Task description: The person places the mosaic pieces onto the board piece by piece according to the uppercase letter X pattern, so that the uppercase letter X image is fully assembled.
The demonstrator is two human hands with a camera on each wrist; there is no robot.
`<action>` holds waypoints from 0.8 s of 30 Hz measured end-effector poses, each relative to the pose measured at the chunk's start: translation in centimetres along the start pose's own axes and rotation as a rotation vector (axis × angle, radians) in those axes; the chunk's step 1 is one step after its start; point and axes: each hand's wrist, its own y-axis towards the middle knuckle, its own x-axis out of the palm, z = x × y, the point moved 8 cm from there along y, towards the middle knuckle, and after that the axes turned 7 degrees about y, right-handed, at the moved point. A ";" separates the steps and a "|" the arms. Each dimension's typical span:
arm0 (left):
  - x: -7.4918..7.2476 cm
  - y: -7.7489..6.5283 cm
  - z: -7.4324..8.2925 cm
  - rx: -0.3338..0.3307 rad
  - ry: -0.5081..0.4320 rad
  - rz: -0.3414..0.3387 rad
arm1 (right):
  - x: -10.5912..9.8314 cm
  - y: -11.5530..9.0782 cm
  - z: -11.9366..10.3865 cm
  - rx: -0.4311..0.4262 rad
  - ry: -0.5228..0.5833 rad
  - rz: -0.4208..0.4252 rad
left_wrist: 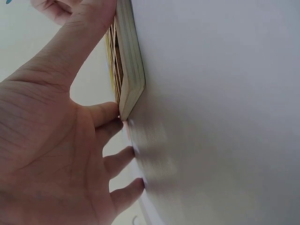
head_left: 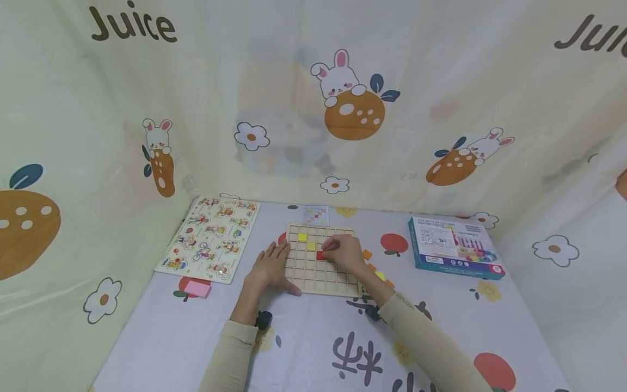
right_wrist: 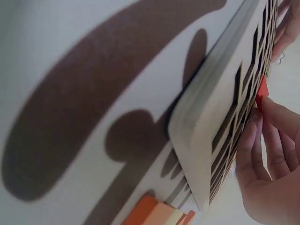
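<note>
A wooden grid board [head_left: 303, 276] with raised square cells lies on the table. Two yellow tiles [head_left: 311, 246] sit in its upper left cells, on a diagonal. Below and to the right of them is a red tile [head_left: 320, 255], pinched between the thumb and fingertips of my right hand [head_left: 346, 255] right at the board's surface. In the right wrist view the red tile [right_wrist: 262, 93] stands slightly tilted against the grid. My left hand [head_left: 269, 269] rests at the board's left side with its fingers spread, the thumb along the front edge and the index finger at the corner.
Several loose orange and yellow tiles [head_left: 380, 276] lie along the board's right side. Behind the board is a small pattern card [head_left: 316, 214]. A picture puzzle board [head_left: 210, 239] and a pink block [head_left: 198, 288] are at left; a teal-edged box [head_left: 455, 247] lies at right.
</note>
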 end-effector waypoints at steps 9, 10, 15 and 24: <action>-0.2 -0.1 0.2 -0.007 -0.004 0.013 | 0.2 -0.4 0.1 -0.006 -0.020 -0.013; -0.2 -0.1 0.3 -0.008 -0.005 0.009 | 0.1 -0.5 0.2 -0.009 -0.021 -0.015; -0.1 -0.2 0.4 -0.007 -0.004 0.007 | -0.8 -1.0 0.4 -0.043 -0.003 0.006; -0.2 -0.3 0.3 -0.006 -0.017 0.020 | -3.8 -1.8 1.5 -0.032 -0.023 0.074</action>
